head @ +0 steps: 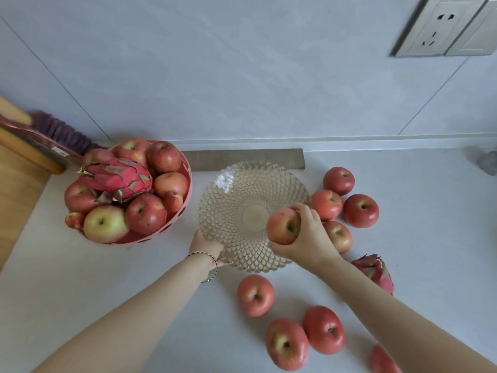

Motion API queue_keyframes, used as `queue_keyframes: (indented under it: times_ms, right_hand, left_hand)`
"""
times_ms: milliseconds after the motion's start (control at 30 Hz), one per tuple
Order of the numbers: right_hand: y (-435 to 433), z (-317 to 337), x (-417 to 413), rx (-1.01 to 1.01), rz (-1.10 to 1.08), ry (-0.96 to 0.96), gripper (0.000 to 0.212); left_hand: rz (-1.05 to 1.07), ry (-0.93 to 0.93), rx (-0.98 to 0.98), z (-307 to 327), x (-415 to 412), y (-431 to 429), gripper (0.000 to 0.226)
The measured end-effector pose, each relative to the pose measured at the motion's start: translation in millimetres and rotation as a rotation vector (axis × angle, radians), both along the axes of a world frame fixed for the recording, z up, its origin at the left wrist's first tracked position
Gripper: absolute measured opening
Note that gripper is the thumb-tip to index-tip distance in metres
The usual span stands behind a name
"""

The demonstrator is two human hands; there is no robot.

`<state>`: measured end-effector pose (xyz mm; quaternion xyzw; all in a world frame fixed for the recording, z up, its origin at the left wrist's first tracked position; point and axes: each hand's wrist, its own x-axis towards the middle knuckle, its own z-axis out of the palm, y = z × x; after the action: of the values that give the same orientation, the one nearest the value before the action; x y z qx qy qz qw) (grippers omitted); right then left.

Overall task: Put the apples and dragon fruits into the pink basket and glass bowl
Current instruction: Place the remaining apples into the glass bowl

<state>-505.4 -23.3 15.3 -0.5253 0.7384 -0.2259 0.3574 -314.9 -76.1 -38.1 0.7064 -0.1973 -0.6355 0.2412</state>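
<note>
Apple (283, 226), red with a blush of yellow, sits in your right hand (306, 235), fingers curled over its top and thumb beneath, stem hollow facing you. It hangs over the near right part of the glass bowl (242, 189), just above the sloping wall and slightly right of the flat round centre. From this grip the bowl's centre lies a little forward and to the left, so the coming move looks like a short lowering that way. Your left hand (205, 244) holds the bowl's near left rim, fingers closed on the edge, steadying it; a thin bracelet (207, 261) circles that wrist.

The bowl is wide, shallow and empty, its clear glass pressed in a scaly diamond pattern with a scalloped edge. Hard glass and a round fruit: set it down gently or it may roll. To the left, just beside the bowl, the pink basket (185, 184) is heaped with smooth apples and one spiky dragon fruit (118, 179). On the pale counter (80, 278), loose apples (255, 295) lie to the right and near side of the bowl, and a second dragon fruit (376, 270) rests beside your right forearm.
</note>
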Motion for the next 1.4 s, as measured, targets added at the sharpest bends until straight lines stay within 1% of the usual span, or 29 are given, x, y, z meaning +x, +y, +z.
queue_keyframes:
  times_ms: [100, 200, 267, 367, 433, 500, 567, 600, 633, 700, 733, 767, 833, 867, 900, 933, 967, 1000, 1067, 1167, 1300, 1400]
  right_hand:
    - [-30.0, -16.9, 22.3, 0.034, 0.056, 0.005, 0.082]
    - [-50.0, -35.5, 33.0, 0.101, 0.129, 0.083, 0.087]
    - [-54.5, -44.2, 37.1, 0.135, 0.160, 0.115, 0.087]
    - [-55.4, -51.7, 35.5, 0.129, 0.193, 0.137, 0.087]
    - [-56.8, -52.8, 34.3, 0.113, 0.182, 0.111, 0.091]
    - [-56.8, -51.3, 34.0, 0.139, 0.176, 0.085, 0.098]
    - [-47.9, -46.3, 35.3, 0.157, 0.209, 0.126, 0.099]
    - [-38.0, -40.2, 37.1, 0.129, 0.226, 0.176, 0.094]
    - [-25.4, -35.6, 39.7, 0.049, 0.230, 0.221, 0.084]
    - [3.8, -25.7, 46.9, -0.174, 0.231, 0.295, 0.057]
    - [19.1, -18.2, 51.2, -0.224, 0.262, 0.356, 0.048]
    - [32.7, -10.6, 55.7, -0.146, 0.337, 0.418, 0.041]
    - [55.5, -6.7, 63.2, 0.209, 0.464, 0.527, 0.032]
    - [63.2, -10.5, 66.3, 0.383, 0.477, 0.578, 0.035]
    - [69.8, -16.3, 68.8, 0.481, 0.447, 0.627, 0.048]
    - [70.1, -24.4, 74.0, 0.527, 0.406, 0.651, 0.064]
    - [70.3, -31.6, 78.2, 0.512, 0.349, 0.633, 0.072]
    - [68.7, -35.6, 82.2, 0.484, 0.293, 0.609, 0.075]
    - [66.8, -42.3, 88.8, 0.482, 0.197, 0.513, 0.075]
    - [69.9, -44.7, 92.6, 0.472, 0.084, 0.410, 0.068]
    - [75.4, -36.2, 89.2, 0.415, 0.059, 0.343, 0.056]
    - [81.2, -13.1, 84.4, 0.336, 0.091, 0.256, 0.051]
  left_hand:
    - [-0.107, -0.067, -0.020, -3.8, 8.8, 4.4, 0.038]
    - [-0.112, -0.068, -0.044, -10.1, 9.6, 6.7, 0.035]
    - [-0.116, -0.088, -0.060, -14.8, 10.6, 6.6, 0.037]
    - [-0.108, -0.091, -0.055, -24.6, 9.7, 5.8, 0.043]
    - [-0.103, -0.102, -0.059, -28.8, 8.6, 5.3, 0.044]
    - [-0.116, -0.125, -0.067, -31.0, 8.4, 5.3, 0.045]
    - [-0.136, -0.146, -0.065, -34.6, 8.7, 5.4, 0.047]
    - [-0.141, -0.152, -0.065, -34.8, 8.6, 5.1, 0.047]
    - [-0.141, -0.163, -0.064, -37.4, 9.3, 4.3, 0.048]
    - [-0.142, -0.167, -0.055, -39.4, 10.2, 2.7, 0.048]
    - [-0.137, -0.154, -0.045, -42.2, 10.5, 2.1, 0.049]
    - [-0.127, -0.138, -0.040, -42.9, 10.1, 1.7, 0.051]
    - [-0.119, -0.116, -0.035, -42.3, 7.4, 1.7, 0.053]
    - [-0.108, -0.123, -0.038, -37.4, 5.2, 2.0, 0.053]
    - [-0.089, -0.129, -0.037, -32.5, 2.2, 3.9, 0.053]
    - [-0.054, -0.125, -0.029, -29.0, 1.4, 3.3, 0.053]
    - [-0.033, -0.123, -0.024, -28.6, 0.3, 3.6, 0.053]
    - [-0.031, -0.122, -0.021, -26.4, -0.1, 3.6, 0.054]
    - [-0.053, -0.144, -0.017, -27.3, 0.6, 2.2, 0.056]
    - [-0.044, -0.147, 0.006, -27.3, -0.2, -0.6, 0.058]
    - [-0.065, -0.187, -0.011, -20.0, -1.4, 0.2, 0.056]
    - [-0.067, -0.159, -0.020, 0.6, -2.6, 7.4, 0.051]
